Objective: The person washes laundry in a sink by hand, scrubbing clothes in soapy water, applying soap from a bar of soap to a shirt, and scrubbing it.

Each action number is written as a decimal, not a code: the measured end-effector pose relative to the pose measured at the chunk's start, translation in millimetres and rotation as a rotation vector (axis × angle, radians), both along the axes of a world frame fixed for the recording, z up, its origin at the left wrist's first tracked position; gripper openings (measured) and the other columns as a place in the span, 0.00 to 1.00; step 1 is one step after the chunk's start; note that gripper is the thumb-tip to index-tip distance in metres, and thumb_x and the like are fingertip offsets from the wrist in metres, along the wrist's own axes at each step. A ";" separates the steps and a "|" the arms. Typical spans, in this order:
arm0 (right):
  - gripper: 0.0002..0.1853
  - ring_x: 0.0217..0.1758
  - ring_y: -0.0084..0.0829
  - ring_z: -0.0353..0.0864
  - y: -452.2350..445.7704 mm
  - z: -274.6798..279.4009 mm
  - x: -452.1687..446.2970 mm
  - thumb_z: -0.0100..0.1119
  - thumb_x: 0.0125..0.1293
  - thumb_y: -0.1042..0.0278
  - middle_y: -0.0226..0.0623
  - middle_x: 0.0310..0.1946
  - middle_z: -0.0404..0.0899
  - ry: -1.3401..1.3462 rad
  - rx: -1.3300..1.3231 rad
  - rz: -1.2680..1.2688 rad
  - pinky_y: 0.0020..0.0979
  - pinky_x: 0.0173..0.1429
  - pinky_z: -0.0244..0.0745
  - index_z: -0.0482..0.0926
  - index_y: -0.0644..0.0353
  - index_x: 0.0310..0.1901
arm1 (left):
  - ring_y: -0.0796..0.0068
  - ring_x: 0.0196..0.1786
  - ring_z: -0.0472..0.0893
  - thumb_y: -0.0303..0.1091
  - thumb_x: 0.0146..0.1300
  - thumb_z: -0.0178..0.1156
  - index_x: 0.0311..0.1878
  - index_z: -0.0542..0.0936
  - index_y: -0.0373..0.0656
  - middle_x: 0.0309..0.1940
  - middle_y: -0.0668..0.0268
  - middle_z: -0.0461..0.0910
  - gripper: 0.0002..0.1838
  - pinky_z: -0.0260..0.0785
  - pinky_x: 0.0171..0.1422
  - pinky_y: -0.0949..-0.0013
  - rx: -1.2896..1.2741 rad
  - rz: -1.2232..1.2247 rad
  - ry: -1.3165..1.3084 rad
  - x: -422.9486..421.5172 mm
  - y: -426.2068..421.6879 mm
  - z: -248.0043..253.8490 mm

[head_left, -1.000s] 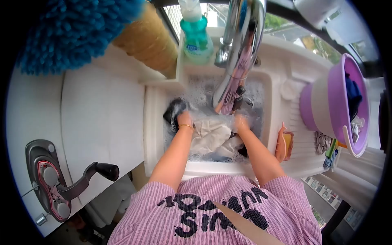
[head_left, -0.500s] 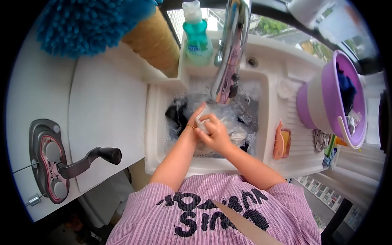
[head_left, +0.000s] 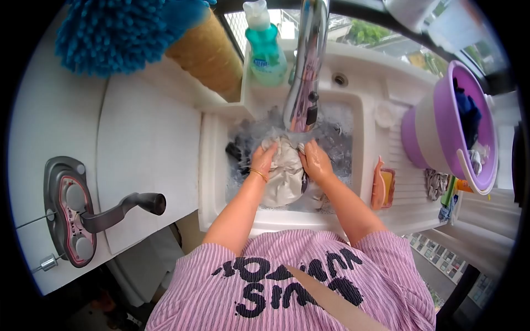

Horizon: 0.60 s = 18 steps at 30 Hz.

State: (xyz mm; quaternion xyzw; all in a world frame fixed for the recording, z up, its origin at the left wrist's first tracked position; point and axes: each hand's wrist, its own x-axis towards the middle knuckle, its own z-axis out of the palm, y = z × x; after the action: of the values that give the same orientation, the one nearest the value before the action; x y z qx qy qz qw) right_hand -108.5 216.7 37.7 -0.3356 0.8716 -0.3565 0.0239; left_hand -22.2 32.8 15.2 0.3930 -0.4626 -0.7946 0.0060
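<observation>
In the soapy water of the white sink [head_left: 359, 143] lies a wet off-white cloth [head_left: 285, 179]. My left hand [head_left: 264, 158] grips its left edge, with a thin gold bracelet at the wrist. On the opposite side my right hand [head_left: 316, 160] is closed on the cloth's upper right edge. The chrome faucet [head_left: 307, 83] hangs just above, its lower end close to the cloth. Dark fabric [head_left: 235, 151] shows in the water left of my left hand.
A green soap bottle [head_left: 266, 52] stands behind the sink. On the ridged drainboard at right are a soap dish [head_left: 383, 185] and a purple and white bucket [head_left: 450, 127] with clothes. A grey crank device [head_left: 74, 215] is on the left counter.
My hands, which were together around a bunched cloth half a second ago, have moved apart to both sides of the off-white cloth, which is now spread between them.
</observation>
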 end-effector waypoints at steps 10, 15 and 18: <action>0.18 0.53 0.50 0.83 46.3 -45.0 -20.2 0.63 0.63 0.61 0.52 0.46 0.85 -0.592 0.495 -0.123 0.47 0.55 0.75 0.82 0.59 0.52 | 0.58 0.50 0.86 0.38 0.70 0.59 0.53 0.82 0.39 0.52 0.56 0.84 0.15 0.79 0.56 0.55 0.270 0.297 -0.503 21.3 -57.8 -46.8; 0.17 0.39 0.42 0.78 49.6 92.2 -32.4 0.67 0.57 0.60 0.42 0.35 0.81 -0.779 0.204 0.125 0.40 0.46 0.72 0.78 0.63 0.43 | 0.62 0.52 0.86 0.41 0.74 0.55 0.55 0.81 0.40 0.53 0.58 0.85 0.16 0.78 0.59 0.57 0.250 0.090 -0.205 30.9 -64.7 54.5; 0.16 0.34 0.37 0.71 57.6 127.3 -29.3 0.69 0.56 0.63 0.38 0.30 0.74 -0.726 0.063 0.122 0.36 0.42 0.68 0.73 0.63 0.39 | 0.63 0.54 0.85 0.42 0.77 0.51 0.56 0.80 0.38 0.53 0.58 0.85 0.18 0.76 0.62 0.60 0.223 0.038 -0.051 33.0 -76.7 98.7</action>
State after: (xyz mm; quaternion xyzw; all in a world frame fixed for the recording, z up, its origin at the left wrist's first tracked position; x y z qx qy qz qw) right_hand -137.7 274.2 165.0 -0.2377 0.7953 -0.4231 0.3633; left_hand 10.8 -43.9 113.9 0.4202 -0.3638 -0.8306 -0.0344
